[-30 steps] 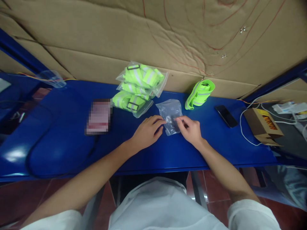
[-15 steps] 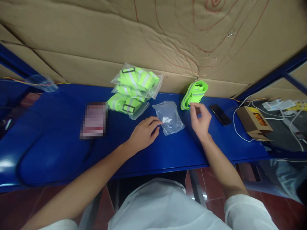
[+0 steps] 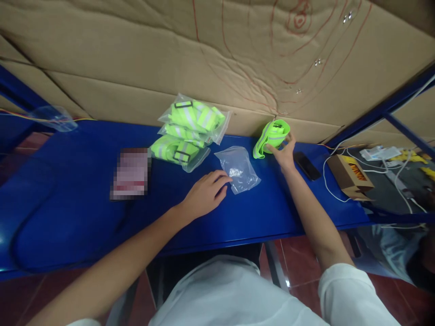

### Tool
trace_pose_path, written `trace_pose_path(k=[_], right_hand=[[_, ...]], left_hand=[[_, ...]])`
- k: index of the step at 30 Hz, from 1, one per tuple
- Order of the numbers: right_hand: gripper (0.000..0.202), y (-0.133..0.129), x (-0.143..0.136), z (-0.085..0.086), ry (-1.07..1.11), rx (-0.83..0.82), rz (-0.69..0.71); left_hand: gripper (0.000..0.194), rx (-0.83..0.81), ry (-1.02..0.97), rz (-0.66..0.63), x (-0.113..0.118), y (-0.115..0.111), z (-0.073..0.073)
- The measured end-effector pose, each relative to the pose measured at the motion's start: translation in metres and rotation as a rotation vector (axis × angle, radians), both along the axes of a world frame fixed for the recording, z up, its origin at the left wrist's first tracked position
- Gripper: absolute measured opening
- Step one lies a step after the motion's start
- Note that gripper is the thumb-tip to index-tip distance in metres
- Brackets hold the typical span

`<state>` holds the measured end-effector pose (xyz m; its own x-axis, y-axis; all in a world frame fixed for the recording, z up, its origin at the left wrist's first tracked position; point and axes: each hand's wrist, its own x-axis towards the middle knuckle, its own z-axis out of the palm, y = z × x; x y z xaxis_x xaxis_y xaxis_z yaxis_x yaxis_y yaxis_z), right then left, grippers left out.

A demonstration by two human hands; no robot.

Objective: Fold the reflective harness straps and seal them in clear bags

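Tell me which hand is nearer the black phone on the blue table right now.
Right. The right hand grips the loose green band just left of the phone, almost touching it. The left hand rests on the clear bag, well away to the left.

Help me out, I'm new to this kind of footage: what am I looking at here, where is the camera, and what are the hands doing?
There is no machine here, just a person working with bare hands. The single camera is worn on the person's head and looks down at a blue table against a cardboard wall.

The left hand rests on the table, its fingertips touching an empty clear plastic bag. The right hand reaches out and grips a loose neon-yellow reflective band.

Also on the table: a stack of bagged bands, a dark phone, a small cardboard box with white cables, and a blurred-out item.
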<state>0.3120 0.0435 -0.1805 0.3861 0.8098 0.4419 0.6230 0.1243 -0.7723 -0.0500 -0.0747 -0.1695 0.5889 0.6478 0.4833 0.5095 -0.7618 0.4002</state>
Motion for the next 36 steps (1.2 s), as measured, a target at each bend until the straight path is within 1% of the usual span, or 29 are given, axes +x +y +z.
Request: trace_pose_path(k=[2,3,6,9,12,15,18,21,23,26,28,30,32,33,34,36], right_hand=[[0.123,0.007,0.000,-0.005,0.105,-0.068,0.047],[0.120,0.008,0.000,-0.006,0.122,-0.095,0.058],[0.098,0.001,-0.002,-0.003,0.098,-0.153,0.043],[0.078,-0.020,-0.004,0.005,0.037,-0.177,0.073],[0.068,-0.054,-0.010,0.013,-0.095,-0.169,0.119],[0.055,-0.090,-0.018,0.020,-0.294,-0.070,0.123],[0.039,-0.113,-0.029,0.032,-0.493,0.066,0.115],[0.033,-0.123,-0.043,0.049,-0.649,0.204,0.109],[0.033,-0.125,-0.054,0.061,-0.722,0.294,0.104],[0.032,-0.125,-0.071,0.070,-0.779,0.361,0.117],[0.031,-0.123,-0.081,0.068,-0.794,0.372,0.149],[0.031,-0.121,-0.092,0.063,-0.788,0.398,0.206],[0.034,-0.118,-0.103,0.055,-0.751,0.422,0.292],[0.037,-0.116,-0.108,0.050,-0.736,0.427,0.335],[0.039,-0.115,-0.113,0.046,-0.728,0.432,0.368],[0.043,-0.113,-0.121,0.037,-0.736,0.464,0.403]], left_hand=[[0.027,0.002,0.008,0.003,0.000,0.000,-0.001],[0.027,0.005,0.013,0.005,0.000,0.000,-0.001],[0.028,0.016,0.030,0.004,0.001,0.001,-0.002],[0.029,0.016,0.031,0.004,0.000,0.000,0.000],[0.032,0.053,0.039,-0.027,0.000,-0.005,0.006],[0.038,0.101,0.085,-0.133,0.002,-0.010,0.010],[0.036,0.088,0.159,-0.198,0.009,-0.008,0.005],[0.034,0.094,0.207,-0.182,0.019,0.004,0.000],[0.035,0.109,0.217,-0.149,0.023,0.014,0.000],[0.035,0.084,0.198,-0.062,0.023,0.023,0.001],[0.034,0.033,0.176,-0.017,0.019,0.025,-0.002],[0.037,-0.013,0.125,0.005,0.013,0.024,-0.008],[0.053,-0.061,0.020,0.019,0.009,0.024,-0.013],[0.061,-0.104,-0.048,0.004,0.008,0.024,-0.015],[0.065,-0.165,-0.118,-0.032,0.008,0.024,-0.015],[0.061,-0.319,-0.239,-0.134,0.010,0.025,-0.013]])
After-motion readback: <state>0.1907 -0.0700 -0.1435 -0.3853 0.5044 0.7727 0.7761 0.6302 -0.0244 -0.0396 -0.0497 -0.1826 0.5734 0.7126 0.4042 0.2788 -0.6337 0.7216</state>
